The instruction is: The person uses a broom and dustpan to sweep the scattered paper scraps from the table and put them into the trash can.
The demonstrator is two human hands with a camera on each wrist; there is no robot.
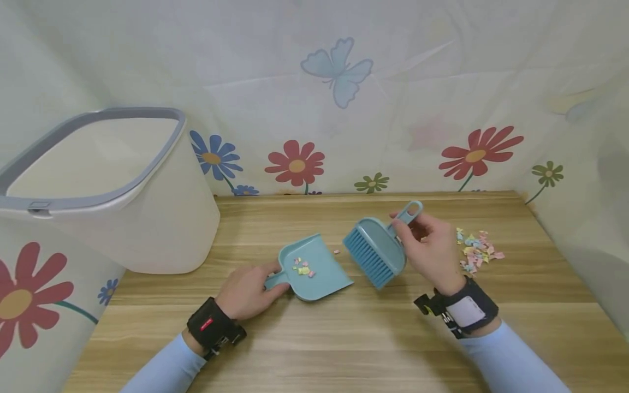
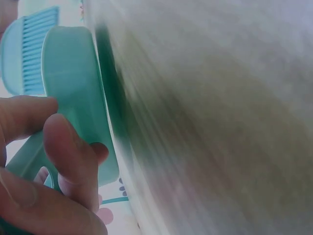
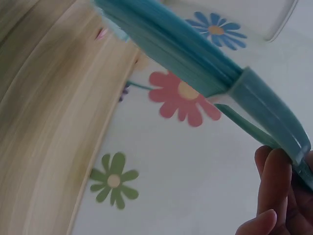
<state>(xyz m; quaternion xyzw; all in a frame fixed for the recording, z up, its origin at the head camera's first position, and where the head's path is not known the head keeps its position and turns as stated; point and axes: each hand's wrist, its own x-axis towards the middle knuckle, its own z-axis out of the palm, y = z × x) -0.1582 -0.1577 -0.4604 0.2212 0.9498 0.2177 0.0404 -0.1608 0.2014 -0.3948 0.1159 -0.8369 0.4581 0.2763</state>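
Observation:
My left hand point(image 1: 249, 290) grips the handle of a light blue dustpan point(image 1: 321, 275), whose open edge faces right on the table. A few pink and yellow paper scraps point(image 1: 303, 270) lie in the pan. In the left wrist view, fingers curl round the handle below the dustpan point(image 2: 78, 93). My right hand point(image 1: 432, 248) pinches the handle of a matching hand brush point(image 1: 380, 245), its bristles tilted toward the pan. The right wrist view has the brush point(image 3: 264, 105) lifted over the wood, fingers at its neck. One pink scrap point(image 1: 336, 252) sits between pan and brush.
A pile of coloured paper scraps point(image 1: 478, 252) lies on the wooden table point(image 1: 344, 341) right of my right hand. At the left stands a tall white bin point(image 1: 162, 218) with a grey rim. A flower-printed curtain point(image 1: 393, 147) closes off the back.

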